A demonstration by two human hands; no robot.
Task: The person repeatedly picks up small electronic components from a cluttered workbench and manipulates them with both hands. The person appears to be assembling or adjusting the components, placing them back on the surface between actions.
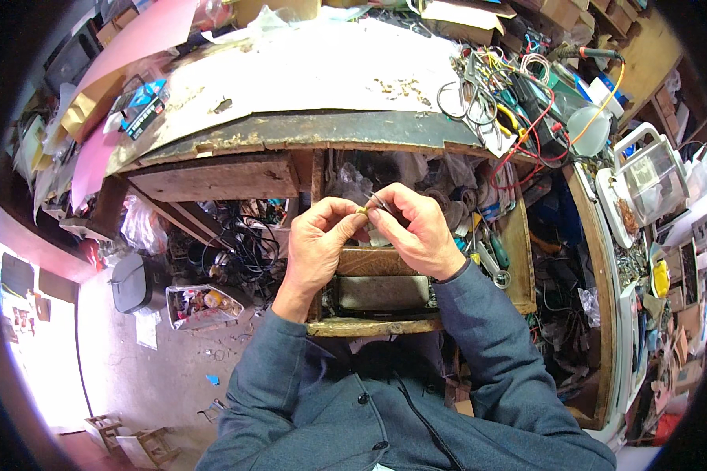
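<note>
1. Nearest the camera is the person's dark blue buttoned jacket, filling the 6 o'clock part of the view, with both sleeves running up toward the centre.
2. Left hand sits just at 9 o'clock of the centre; its thumb and forefinger are pinched shut on a small yellowish piece (too small to tell what it is).
3. Right hand sits just at 3 o'clock of the left one, fingertips touching the same yellowish piece; its fingers are closed around a thin metal tool whose tip points toward 11 o'clock.
4. Both hands hover above an open wooden drawer, which holds a dark rectangular box at 6 o'clock of the hands.
5. At 12 o'clock a worn workbench top with a pale, chipped surface spans the view.
6. At 1 to 2 o'clock lies a tangle of red and yellow wires with pliers and other tools, all on the bench.
7. At 3 o'clock stands a white plastic case with a handle.
8. At 8 o'clock, on the floor, sit a dark bin and a small tray of oddments, just beside each other.
</note>
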